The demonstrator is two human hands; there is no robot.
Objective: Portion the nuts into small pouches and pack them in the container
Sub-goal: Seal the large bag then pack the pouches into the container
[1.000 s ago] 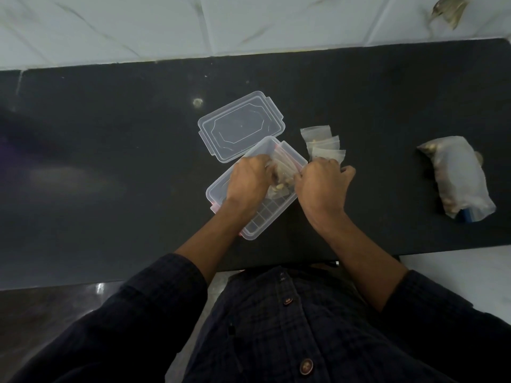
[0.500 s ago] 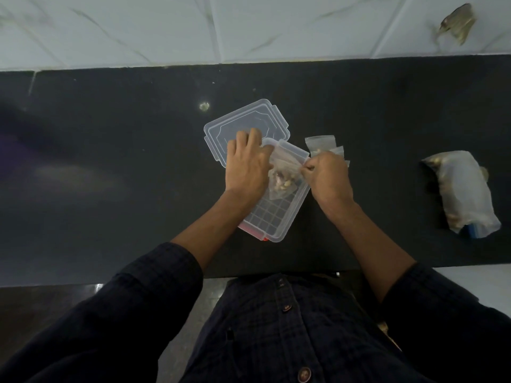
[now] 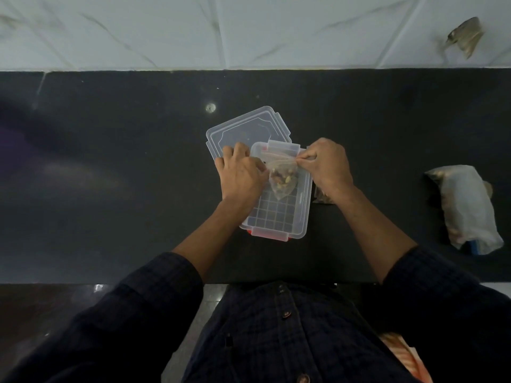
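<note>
Both the left hand [image 3: 240, 176] and right hand [image 3: 327, 164] pinch the top corners of a nut-filled pouch [image 3: 282, 179] above the open container [image 3: 276, 214], which looks empty, so packing seems barely begun.

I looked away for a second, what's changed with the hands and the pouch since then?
Both hands spread apart: the left hand and right hand now pinch the pouch by its top corners, stretched over the container. Lid and big nut bag stayed put.
</note>
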